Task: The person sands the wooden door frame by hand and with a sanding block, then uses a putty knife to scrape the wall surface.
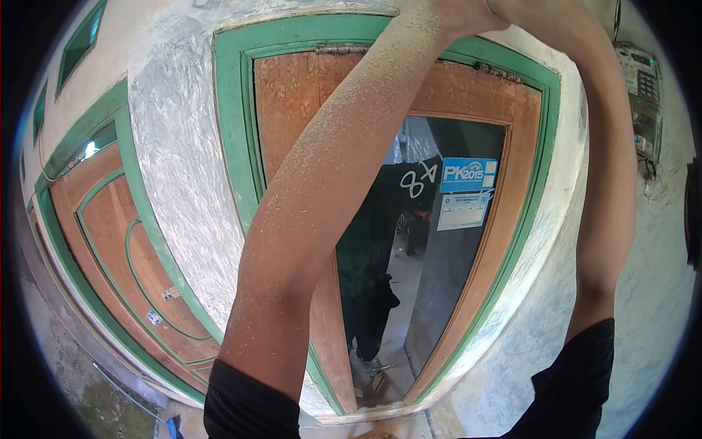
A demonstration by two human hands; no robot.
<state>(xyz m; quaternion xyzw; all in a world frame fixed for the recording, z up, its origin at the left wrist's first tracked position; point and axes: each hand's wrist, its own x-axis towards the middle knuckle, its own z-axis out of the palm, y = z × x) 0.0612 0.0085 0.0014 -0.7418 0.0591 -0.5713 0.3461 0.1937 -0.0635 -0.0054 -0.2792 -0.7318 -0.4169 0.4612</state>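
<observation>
Both my arms reach up past a brown wooden window frame point(292, 95) with a green outer surround point(230, 88). The left forearm is speckled with pale dust or shavings and crosses in front of the frame. My left hand point(468, 16) and my right hand point(530, 9) come together at the top edge, above the frame's upper green bar. The picture cuts off their fingers, so whatever they hold is hidden. Metal hinges point(344, 49) sit on the frame's top rail. Dark glass point(457, 278) inside it carries a blue sticker point(469, 175) and a white label point(463, 211).
Rough white-grey plaster point(172, 146) surrounds the frame. On the left stands a wooden door point(110, 219) with green trim. An electricity meter point(645, 80) hangs on the right wall point(658, 293). At lower left, a blue-headed tool point(172, 426) with a long handle lies low.
</observation>
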